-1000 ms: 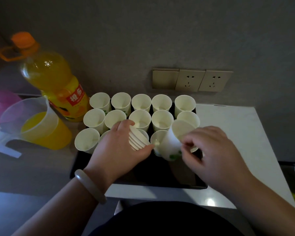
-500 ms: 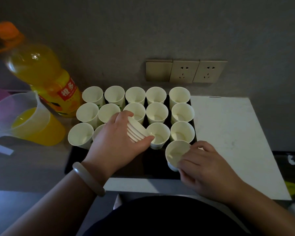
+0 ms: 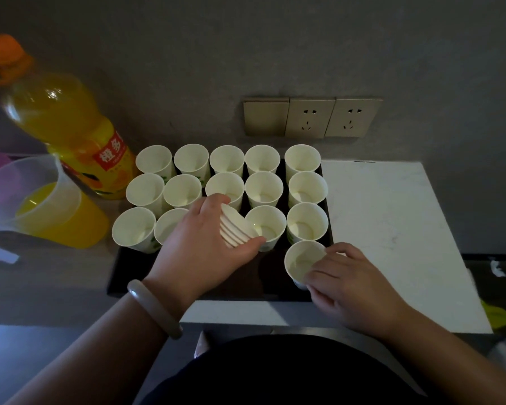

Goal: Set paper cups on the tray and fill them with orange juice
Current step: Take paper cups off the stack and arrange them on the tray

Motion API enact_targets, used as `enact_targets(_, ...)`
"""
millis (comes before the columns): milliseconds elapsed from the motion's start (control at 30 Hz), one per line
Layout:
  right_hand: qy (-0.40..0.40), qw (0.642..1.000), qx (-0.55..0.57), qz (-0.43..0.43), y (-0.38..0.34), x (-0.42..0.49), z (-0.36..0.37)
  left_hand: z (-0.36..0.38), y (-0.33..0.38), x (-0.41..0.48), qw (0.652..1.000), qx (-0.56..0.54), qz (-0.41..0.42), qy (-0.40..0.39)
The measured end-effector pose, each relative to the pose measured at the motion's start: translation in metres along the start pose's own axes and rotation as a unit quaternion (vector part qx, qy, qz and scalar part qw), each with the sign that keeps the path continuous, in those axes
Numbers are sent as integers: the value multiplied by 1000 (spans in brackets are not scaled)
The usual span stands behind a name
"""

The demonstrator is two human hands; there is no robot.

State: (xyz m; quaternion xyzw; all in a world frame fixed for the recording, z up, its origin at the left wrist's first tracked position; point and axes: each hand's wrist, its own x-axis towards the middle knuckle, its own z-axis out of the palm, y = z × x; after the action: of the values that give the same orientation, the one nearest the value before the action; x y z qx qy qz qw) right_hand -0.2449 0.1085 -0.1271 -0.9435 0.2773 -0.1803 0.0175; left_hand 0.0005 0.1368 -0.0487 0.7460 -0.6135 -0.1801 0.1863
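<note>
Paper cup (image 3: 300,260) gripped by right hand (image 3: 354,283) on tray (image 3: 123,276); left hand (image 3: 199,252) clasps nested stack (image 3: 235,229).

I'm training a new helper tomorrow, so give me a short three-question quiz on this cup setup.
1. True or false: the cups standing on the tray are already filled.
2. The left hand grips: A) a stack of cups B) a spoon C) a napkin.
3. Fill in: the right hand holds a single cup at the tray's near ___ corner.
Key: 1 false; 2 A; 3 right.
</note>
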Motion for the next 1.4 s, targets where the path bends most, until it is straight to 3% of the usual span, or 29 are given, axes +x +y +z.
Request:
enact_targets(1000,-52,997,9,51,-1,-2,-9,2,0,-8,1000,-15,19,-14)
enact_targets(1133,12,990,100,96,-13,26,-21,3,1,-6,999,-6,23,-38)
enact_targets(1267,16,934,298,196,-39,70,-31,8,1,-3,998,-18,31,-58)
enact_targets(1400,-3,899,371,233,-54,94,-30,10,-1,0,997,6,34,-66)
